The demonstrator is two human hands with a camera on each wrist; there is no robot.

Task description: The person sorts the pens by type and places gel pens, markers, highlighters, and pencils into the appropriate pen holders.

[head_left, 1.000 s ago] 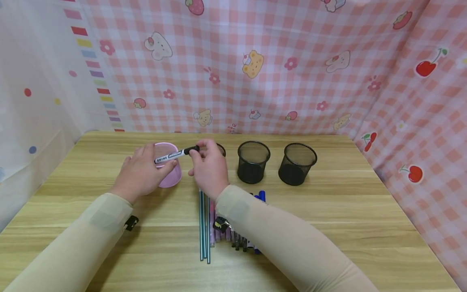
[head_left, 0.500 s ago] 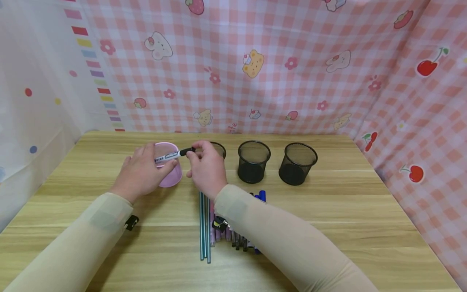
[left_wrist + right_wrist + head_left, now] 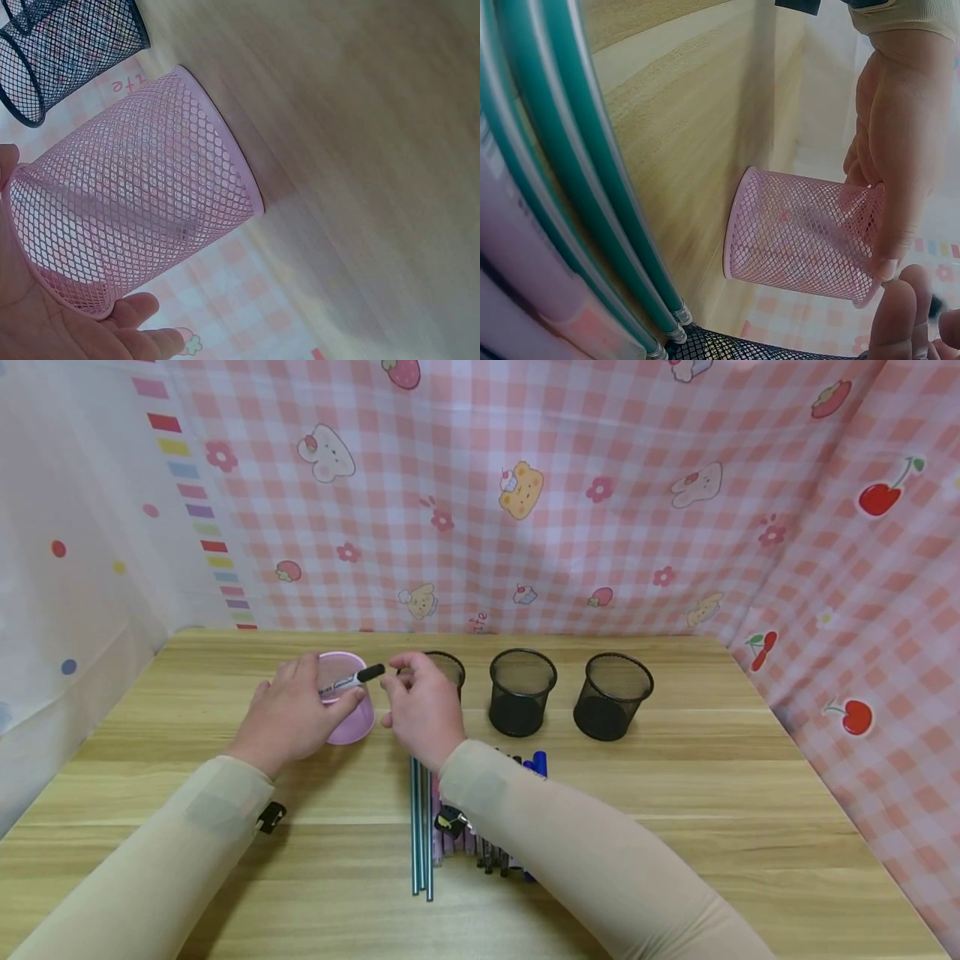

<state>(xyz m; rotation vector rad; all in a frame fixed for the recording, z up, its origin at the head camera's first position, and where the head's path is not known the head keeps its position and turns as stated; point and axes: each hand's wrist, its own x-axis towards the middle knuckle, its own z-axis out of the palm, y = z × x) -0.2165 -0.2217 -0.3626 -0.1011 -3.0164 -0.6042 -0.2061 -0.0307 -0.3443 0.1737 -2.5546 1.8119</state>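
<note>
We see the left grip [image 3: 288, 714] holding the pink cup [image 3: 351, 720] by its rim; the cup stands upright on the worktop [image 3: 690, 835]. The marker [image 3: 343, 683] leans in that cup, just beside the left grip, its black cap [image 3: 371, 672] poking out over the rim toward the right grip [image 3: 427, 702]. That right grip is narrow, fingers loosely bent right by the cap; whether they touch it, we cannot tell. Behind it we make out a partly hidden black cup [image 3: 454, 670], with two more black cups [image 3: 517, 714] to its right. Nearer us than the right grip lie green sticks [image 3: 415, 839], pink pens [image 3: 448, 845] and blue pens [image 3: 540, 763], partly covered by the sleeve [image 3: 585, 827].
</note>
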